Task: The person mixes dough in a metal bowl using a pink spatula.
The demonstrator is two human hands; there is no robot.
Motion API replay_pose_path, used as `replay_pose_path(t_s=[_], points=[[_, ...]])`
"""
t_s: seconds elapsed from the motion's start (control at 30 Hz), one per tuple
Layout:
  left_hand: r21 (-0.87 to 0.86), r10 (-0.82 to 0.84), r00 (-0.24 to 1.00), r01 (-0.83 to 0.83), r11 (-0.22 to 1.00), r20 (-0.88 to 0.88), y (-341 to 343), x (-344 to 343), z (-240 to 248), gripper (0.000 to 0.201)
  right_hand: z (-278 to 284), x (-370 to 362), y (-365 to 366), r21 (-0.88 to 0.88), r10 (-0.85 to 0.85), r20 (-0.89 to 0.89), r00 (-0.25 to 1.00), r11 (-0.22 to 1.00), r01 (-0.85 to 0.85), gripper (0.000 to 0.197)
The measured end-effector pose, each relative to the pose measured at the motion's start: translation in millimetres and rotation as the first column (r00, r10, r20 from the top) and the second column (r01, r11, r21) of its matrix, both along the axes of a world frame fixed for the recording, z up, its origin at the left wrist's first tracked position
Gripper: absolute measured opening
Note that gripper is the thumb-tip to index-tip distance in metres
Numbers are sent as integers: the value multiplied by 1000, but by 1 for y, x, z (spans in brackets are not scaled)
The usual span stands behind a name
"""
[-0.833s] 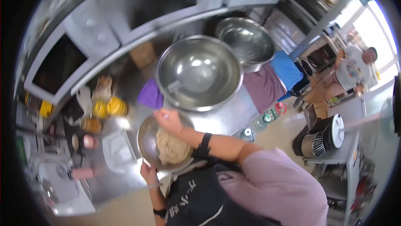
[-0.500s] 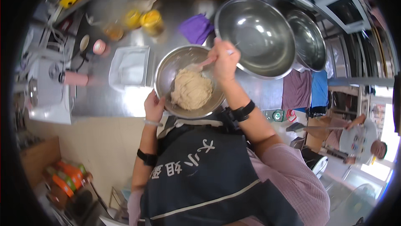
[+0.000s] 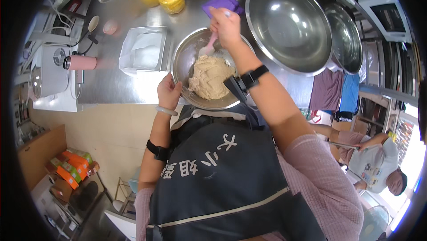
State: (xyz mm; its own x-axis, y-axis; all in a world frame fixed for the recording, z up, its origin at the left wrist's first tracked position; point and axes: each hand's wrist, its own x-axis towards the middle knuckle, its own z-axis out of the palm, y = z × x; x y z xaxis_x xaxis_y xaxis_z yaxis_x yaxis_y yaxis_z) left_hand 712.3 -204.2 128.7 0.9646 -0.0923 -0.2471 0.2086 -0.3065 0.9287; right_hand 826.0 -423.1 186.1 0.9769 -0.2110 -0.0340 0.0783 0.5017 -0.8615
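A steel mixing bowl (image 3: 176, 58) sits at the near edge of the counter with a lump of pale beige dough (image 3: 211, 78) in it. My left hand (image 3: 169, 93) grips the bowl's left rim. Above the far side of the bowl, my right hand (image 3: 226, 27) is closed round the handle of a pink spatula (image 3: 212, 41). The spatula's pale blade touches the far edge of the dough. Its handle is partly hidden by my fingers.
Two large steel bowls (image 3: 289, 27) stand at the right. A purple cloth (image 3: 221, 4) lies beyond the mixing bowl; a lined clear tub (image 3: 147, 49) is left of it. Yellow jars (image 3: 171, 0) and a pink flask (image 3: 81, 62) stand farther left. Another person (image 3: 373, 156) is at far right.
My right hand has moved left and away from me over the bowl, swinging the spatula with it. My left hand keeps to the rim. The whole view has shifted.
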Motion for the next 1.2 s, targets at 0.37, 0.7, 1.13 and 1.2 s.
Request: replay_pose_path(t_s=[0.37, 0.7, 1.13, 1.2], points=[[-41, 58, 997, -56, 998, 47, 0, -1, -15, 21, 17, -30, -20, 158, 599, -2, 801, 791, -591, 26], [-13, 17, 1000, -17, 1000, 20, -7, -1, 3, 22, 31, -102, -14, -444, 470, 13, 883, 794, -416, 38], [8, 18, 986, -19, 1000, 165, -5, -2, -2, 22, 10, -52, -48, -133, -505, 57, 861, 851, 508, 36], [32, 30, 985, -36, 999, 173, -7, -1, 2, 21, 4, -45, -49, -117, -487, 27, 873, 866, 486, 37]])
